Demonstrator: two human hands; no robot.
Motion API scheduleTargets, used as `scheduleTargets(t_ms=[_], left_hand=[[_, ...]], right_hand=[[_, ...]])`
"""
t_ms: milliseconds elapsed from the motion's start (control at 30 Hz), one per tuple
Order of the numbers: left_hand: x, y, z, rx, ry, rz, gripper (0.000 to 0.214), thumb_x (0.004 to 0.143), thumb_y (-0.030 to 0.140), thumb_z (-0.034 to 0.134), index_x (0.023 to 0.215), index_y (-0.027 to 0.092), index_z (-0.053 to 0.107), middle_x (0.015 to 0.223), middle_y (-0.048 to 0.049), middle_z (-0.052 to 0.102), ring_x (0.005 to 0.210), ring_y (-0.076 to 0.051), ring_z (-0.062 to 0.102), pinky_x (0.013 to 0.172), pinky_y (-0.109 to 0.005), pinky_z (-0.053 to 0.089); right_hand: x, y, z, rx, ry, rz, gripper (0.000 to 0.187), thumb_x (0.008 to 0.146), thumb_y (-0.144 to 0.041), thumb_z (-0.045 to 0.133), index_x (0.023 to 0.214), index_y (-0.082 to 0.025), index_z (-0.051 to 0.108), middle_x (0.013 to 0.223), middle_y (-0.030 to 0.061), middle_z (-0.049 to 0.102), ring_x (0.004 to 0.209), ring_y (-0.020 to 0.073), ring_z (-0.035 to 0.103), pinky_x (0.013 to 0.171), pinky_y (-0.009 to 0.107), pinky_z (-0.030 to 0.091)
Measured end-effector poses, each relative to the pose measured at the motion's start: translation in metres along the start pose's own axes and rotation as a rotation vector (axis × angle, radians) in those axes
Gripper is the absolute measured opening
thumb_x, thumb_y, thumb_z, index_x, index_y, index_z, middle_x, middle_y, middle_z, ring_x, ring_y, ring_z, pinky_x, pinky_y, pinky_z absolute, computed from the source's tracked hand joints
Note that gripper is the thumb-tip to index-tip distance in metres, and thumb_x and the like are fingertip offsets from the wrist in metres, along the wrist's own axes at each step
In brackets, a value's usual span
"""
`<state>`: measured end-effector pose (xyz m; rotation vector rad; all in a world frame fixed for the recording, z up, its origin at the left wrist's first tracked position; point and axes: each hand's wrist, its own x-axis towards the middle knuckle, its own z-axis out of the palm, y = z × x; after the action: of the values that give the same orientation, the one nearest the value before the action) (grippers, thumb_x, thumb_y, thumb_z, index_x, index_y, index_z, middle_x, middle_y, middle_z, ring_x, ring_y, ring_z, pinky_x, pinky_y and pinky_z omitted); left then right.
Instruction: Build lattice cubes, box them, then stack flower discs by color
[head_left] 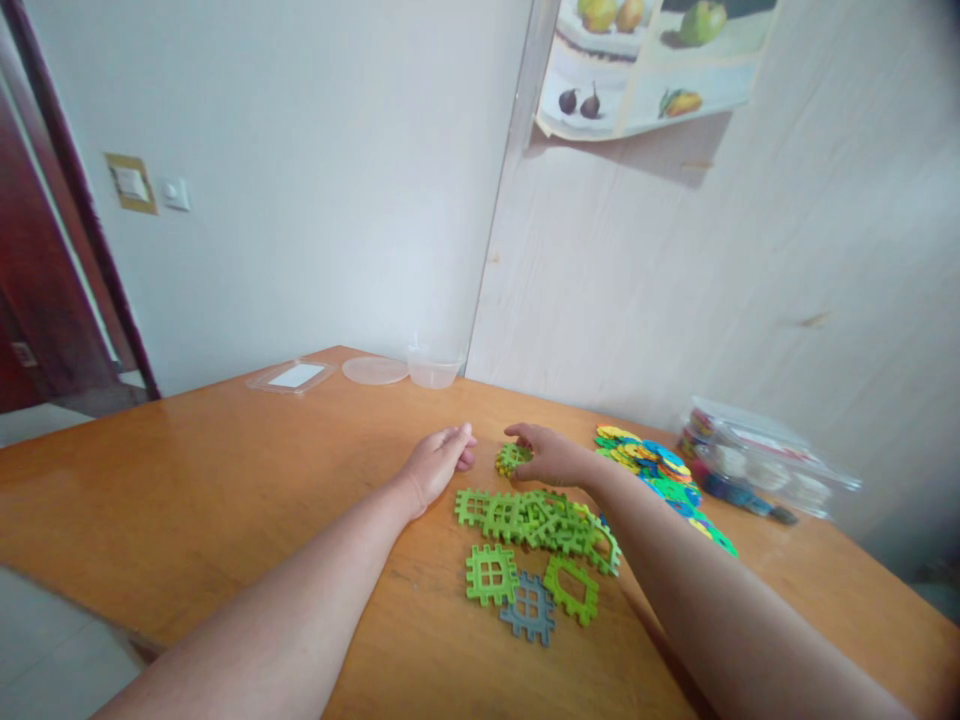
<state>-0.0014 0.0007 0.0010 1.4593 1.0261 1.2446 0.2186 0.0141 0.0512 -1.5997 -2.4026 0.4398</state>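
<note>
Wooden table (pixel 225 490) spans the view, bare on the left. Far right: clear case (pixel 772 450), small tubs inside. Left of it, a loose heap of coloured discs (pixel 652 470), blue, green, yellow. Centre: long pile of green notched pieces (pixel 517 518), running crosswise, overlapping. Right hand (pixel 555 455) beyond the pile, fingers and thumb parted, arched at a small stack of notched pieces (pixel 514 460) on the tabletop; firm contact cannot be told. Left hand (pixel 439 468) rests on its edge nearby, fingers curled together, nothing showing in it. Nearest the viewer, three single pieces: green window piece (pixel 491 574), grey window piece (pixel 529 601), green open frame (pixel 555 582). Progress, as judged: partway; most green pieces gathered in the pile, some stacked, these three outside both, none seen joined upright.
</note>
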Motion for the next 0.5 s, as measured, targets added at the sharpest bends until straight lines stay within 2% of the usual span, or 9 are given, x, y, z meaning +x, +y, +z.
scheduleTargets(t_ms=[167, 267, 400, 500], left_hand=[[0.0, 0.0, 0.0, 0.023, 0.003, 0.005, 0.061, 0.083, 0.07, 0.049, 0.094, 0.012, 0.066, 0.077, -0.007, 0.066, 0.075, -0.019, 0.062, 0.077, -0.035, 0.047], [0.001, 0.0, -0.001, 0.015, 0.005, 0.0, 0.061, 0.083, 0.07, 0.05, 0.094, 0.012, 0.066, 0.077, -0.0072, 0.066, 0.075, -0.02, 0.062, 0.078, -0.035, 0.047], [0.001, 0.0, 0.0, 0.002, 0.006, -0.01, 0.061, 0.082, 0.071, 0.052, 0.095, 0.012, 0.066, 0.077, -0.0073, 0.067, 0.076, -0.02, 0.063, 0.078, -0.035, 0.047], [0.0, 0.001, 0.0, 0.0, 0.006, -0.011, 0.06, 0.082, 0.07, 0.052, 0.094, 0.012, 0.066, 0.077, -0.0074, 0.067, 0.076, -0.02, 0.063, 0.078, -0.035, 0.047]], right_hand=[[-0.004, -0.005, -0.003, 0.021, -0.045, 0.004, 0.091, 0.067, -0.025, 0.074, 0.15, -0.012, 0.04, 0.136, 0.0169, 0.059, 0.117, 0.0284, 0.06, 0.1, 0.038, 0.046], [-0.009, -0.009, -0.007, 0.025, -0.039, -0.02, 0.092, 0.068, -0.025, 0.074, 0.151, -0.011, 0.037, 0.141, 0.0177, 0.055, 0.124, 0.0294, 0.056, 0.104, 0.04, 0.043], [-0.027, -0.018, -0.022, 0.036, 0.011, -0.106, 0.067, 0.075, -0.025, 0.068, 0.139, -0.016, 0.052, 0.134, 0.0123, 0.061, 0.12, 0.0264, 0.058, 0.102, 0.04, 0.044], [-0.049, -0.03, -0.038, 0.03, -0.113, -0.178, 0.053, 0.077, -0.027, 0.067, 0.129, -0.023, 0.06, 0.13, 0.0062, 0.064, 0.118, 0.025, 0.058, 0.102, 0.039, 0.045]])
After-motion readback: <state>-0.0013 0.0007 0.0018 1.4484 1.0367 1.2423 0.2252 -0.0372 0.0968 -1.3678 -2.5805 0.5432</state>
